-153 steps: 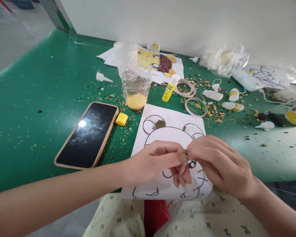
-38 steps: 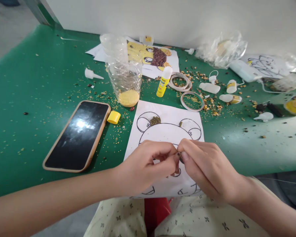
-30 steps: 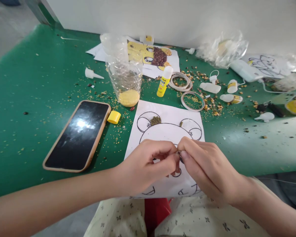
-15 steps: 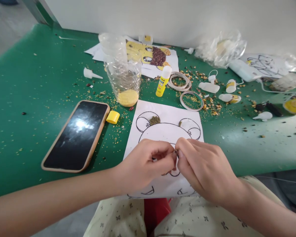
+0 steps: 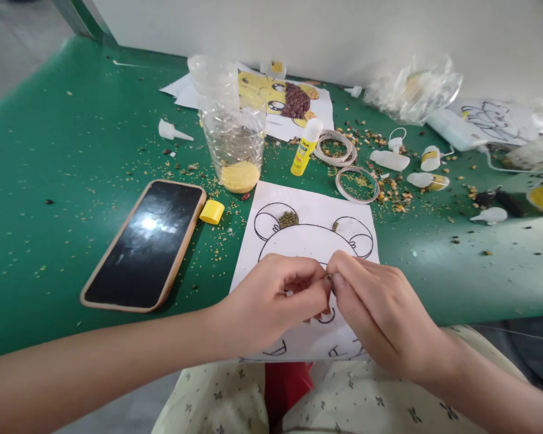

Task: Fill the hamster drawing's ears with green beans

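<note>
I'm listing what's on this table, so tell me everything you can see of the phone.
The phone lies flat, face up, on the green table, slanting away to the right. Its glossy screen looks dark and smudged, with a bright glare spot; a light tan case rims it. A yellow cap sits by its upper right edge, perhaps touching. No hand touches it.

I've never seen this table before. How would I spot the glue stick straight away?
On the green table, find the white sheet with the round-eared drawing. Just beyond its far edge, between the clear plastic container and the rings of tape, is the glue stick. Its bright yellow tube and white top set it apart from the small, mostly white bottles further right.
</note>
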`<state>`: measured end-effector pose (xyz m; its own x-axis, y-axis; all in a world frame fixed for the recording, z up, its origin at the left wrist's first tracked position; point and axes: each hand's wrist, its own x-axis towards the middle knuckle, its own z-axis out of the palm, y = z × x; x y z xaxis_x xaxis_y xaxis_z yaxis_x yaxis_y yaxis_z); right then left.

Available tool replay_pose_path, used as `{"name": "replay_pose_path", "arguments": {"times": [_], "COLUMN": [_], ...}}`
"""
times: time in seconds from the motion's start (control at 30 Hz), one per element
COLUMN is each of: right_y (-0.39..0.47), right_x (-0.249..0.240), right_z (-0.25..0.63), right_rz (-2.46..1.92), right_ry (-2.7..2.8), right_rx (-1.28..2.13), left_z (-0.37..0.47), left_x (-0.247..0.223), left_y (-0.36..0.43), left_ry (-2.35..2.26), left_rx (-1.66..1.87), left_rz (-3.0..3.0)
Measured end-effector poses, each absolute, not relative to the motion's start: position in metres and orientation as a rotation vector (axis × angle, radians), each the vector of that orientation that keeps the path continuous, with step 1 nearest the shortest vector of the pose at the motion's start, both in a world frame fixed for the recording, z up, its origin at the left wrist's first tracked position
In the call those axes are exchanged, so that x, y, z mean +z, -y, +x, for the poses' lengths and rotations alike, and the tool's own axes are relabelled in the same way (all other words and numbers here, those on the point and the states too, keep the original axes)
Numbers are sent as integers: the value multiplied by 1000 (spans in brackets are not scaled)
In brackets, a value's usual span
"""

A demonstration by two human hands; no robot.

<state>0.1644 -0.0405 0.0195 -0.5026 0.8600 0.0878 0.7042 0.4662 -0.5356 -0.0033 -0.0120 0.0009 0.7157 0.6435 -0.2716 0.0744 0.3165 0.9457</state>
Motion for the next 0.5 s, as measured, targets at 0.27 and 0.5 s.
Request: {"name": "replay_pose_path", "arguments": {"times": [0.27, 0.5], "right_y": [40, 38], "right_x": [21, 22], "right_z": [165, 166], "right_rz": [-1302, -1349], "right_ry": [2367, 2197], "right_rx": [633, 910], "left_z": [-3, -4], "left_x": [0, 1], "left_y": [12, 12], "left_ry": [-724, -707], "left_rx": [421, 429], "left_rz": [1184, 1282]}}
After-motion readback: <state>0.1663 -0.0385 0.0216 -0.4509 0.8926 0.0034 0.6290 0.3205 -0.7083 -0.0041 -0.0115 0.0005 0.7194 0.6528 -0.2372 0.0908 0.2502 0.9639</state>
